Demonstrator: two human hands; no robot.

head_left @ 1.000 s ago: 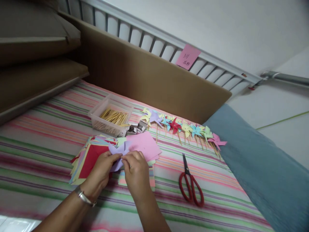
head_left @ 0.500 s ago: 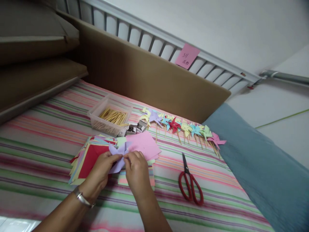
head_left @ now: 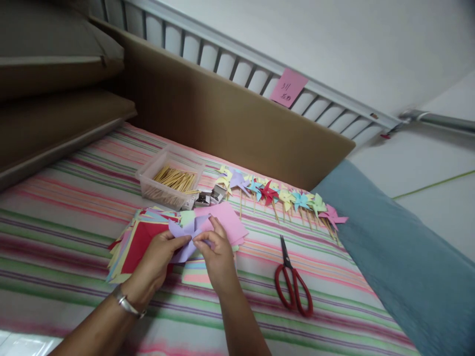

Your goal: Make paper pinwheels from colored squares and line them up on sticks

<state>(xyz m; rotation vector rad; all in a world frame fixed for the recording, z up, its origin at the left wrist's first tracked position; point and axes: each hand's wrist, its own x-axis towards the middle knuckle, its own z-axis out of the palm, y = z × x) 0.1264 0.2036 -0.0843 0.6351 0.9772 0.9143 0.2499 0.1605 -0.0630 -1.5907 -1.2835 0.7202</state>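
A lavender paper pinwheel [head_left: 187,232], its blades partly folded to the middle, is held above the paper stacks. My left hand [head_left: 160,254] grips it from the left, thumb near its centre. On the right side, my right hand [head_left: 216,249] pinches the paper with thumb and fingers close to the centre. Beneath them lie a stack of coloured paper squares [head_left: 143,247] with a red sheet on top and a stack of pink sheets [head_left: 224,222]. Whether a pin is in the pinwheel's centre is hidden by my fingers.
Behind the stacks stand a clear plastic box [head_left: 168,173] of wooden sticks and small boxes of dark pins [head_left: 210,197]. Finished pinwheels [head_left: 270,193] lie in a row near the cardboard panel [head_left: 222,109]. Red-handled scissors [head_left: 291,282] rest on the striped cloth [head_left: 326,301].
My right hand has shifted slightly right, and its fingers have lifted and spread toward a blade's upper edge. My left hand stays almost in place on the pinwheel.
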